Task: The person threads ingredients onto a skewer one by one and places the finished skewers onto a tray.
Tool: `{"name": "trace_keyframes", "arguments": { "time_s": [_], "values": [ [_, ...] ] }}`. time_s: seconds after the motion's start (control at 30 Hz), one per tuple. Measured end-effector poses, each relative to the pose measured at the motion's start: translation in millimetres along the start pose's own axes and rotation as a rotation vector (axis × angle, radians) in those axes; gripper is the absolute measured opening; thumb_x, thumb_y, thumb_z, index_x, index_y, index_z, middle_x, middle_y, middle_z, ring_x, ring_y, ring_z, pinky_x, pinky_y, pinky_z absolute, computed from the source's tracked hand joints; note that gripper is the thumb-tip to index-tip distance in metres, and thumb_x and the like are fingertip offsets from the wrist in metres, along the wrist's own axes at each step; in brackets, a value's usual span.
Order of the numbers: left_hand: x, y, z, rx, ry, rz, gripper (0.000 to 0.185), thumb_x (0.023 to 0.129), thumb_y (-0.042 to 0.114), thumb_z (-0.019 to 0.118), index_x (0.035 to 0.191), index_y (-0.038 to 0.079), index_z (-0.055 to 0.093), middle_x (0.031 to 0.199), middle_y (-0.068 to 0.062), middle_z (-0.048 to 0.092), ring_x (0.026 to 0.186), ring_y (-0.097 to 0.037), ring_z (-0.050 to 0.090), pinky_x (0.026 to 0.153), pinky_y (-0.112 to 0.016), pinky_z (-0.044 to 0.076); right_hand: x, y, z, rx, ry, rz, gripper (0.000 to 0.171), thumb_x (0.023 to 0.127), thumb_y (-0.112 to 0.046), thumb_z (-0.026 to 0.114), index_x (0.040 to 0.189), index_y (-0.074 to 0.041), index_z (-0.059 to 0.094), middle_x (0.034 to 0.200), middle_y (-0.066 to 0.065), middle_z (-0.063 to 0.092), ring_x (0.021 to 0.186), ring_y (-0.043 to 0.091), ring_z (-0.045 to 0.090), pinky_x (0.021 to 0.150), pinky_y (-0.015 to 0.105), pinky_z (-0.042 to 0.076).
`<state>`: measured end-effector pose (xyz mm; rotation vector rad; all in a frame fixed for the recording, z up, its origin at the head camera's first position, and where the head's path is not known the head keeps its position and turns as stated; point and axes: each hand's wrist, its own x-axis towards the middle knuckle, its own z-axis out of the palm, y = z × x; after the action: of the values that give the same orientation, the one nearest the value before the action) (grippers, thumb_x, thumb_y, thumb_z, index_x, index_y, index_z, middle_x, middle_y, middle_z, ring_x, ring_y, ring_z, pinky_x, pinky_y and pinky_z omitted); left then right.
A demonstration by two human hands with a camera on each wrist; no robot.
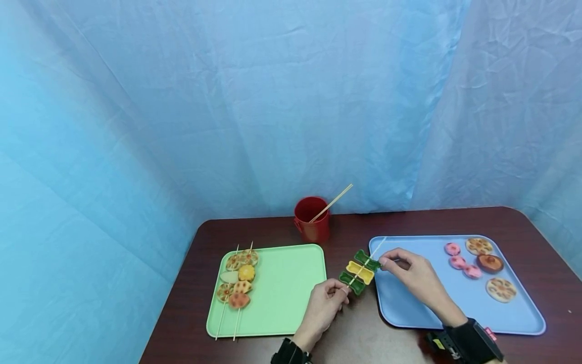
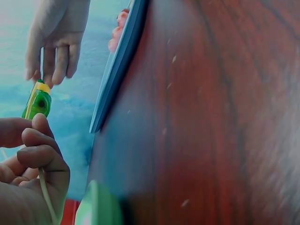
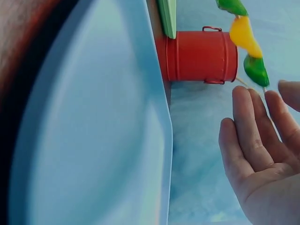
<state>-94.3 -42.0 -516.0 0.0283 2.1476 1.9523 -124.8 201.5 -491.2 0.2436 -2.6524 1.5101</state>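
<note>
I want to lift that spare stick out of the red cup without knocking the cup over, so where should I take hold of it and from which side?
Probably pinch the bare upper end of the stick, which leans up and to the right, clear of the rim of the red cup. Come from above on the right, and draw it out along its own slant, so the cup isn't levered sideways.

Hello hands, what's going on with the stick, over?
Left hand pinches skewer low. Right hand pinches the upper part, by the top green piece. Three pieces threaded. Nothing in the way.
</note>
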Motion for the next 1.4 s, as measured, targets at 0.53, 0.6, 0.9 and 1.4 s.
{"name": "trace_keyframes", "arguments": {
  "time_s": [0.53, 0.6, 0.9, 1.4],
  "values": [
    [-4.8, 14.6, -46.9, 0.174, 0.166, 0.135, 0.012, 0.097, 0.015, 0.071, 0.094, 0.006, 0.077, 0.095, -0.003, 0.072, 0.08, -0.008, 0.059, 0.072, -0.022, 0.046, 0.9, 11.7, -15.8, -0.063, -0.003, 0.002, 0.024, 0.103, -0.033, 0.065, 0.106, -0.011, 0.075, 0.09, -0.003, 0.073, 0.088, 0.024, 0.072, 0.071, 0.025, 0.054],
    [-5.7, 14.6, -53.3, 0.194, 0.185, 0.15, 0.01, 0.096, 0.015, 0.072, 0.093, 0.008, 0.078, 0.095, -0.002, 0.072, 0.081, -0.007, 0.059, 0.072, -0.022, 0.047, 0.5, 12.2, -16.9, -0.064, -0.002, 0.005, 0.023, 0.103, -0.033, 0.065, 0.106, -0.012, 0.075, 0.09, -0.003, 0.073, 0.088, 0.024, 0.072, 0.071, 0.025, 0.054],
    [-9.0, 5.9, -77.0, 0.386, 0.282, 0.192, 0.006, 0.091, 0.016, 0.079, 0.093, 0.011, 0.083, 0.084, 0.004, 0.071, 0.072, -0.004, 0.057, 0.064, -0.021, 0.046, -0.4, 15.5, -18.7, -0.07, 0.005, 0.0, 0.022, 0.103, -0.033, 0.065, 0.105, -0.013, 0.075, 0.09, -0.003, 0.073, 0.087, 0.023, 0.072, 0.07, 0.025, 0.054],
    [-19.6, 4.7, -111.0, 0.694, 0.343, 0.146, 0.005, 0.089, 0.015, 0.081, 0.09, 0.011, 0.083, 0.074, 0.005, 0.072, 0.06, -0.003, 0.058, 0.056, -0.025, 0.046, -0.5, 17.0, -19.6, -0.08, 0.001, -0.007, 0.022, 0.103, -0.033, 0.065, 0.105, -0.013, 0.075, 0.09, -0.004, 0.073, 0.086, 0.022, 0.072, 0.069, 0.025, 0.054]
  ]
}}
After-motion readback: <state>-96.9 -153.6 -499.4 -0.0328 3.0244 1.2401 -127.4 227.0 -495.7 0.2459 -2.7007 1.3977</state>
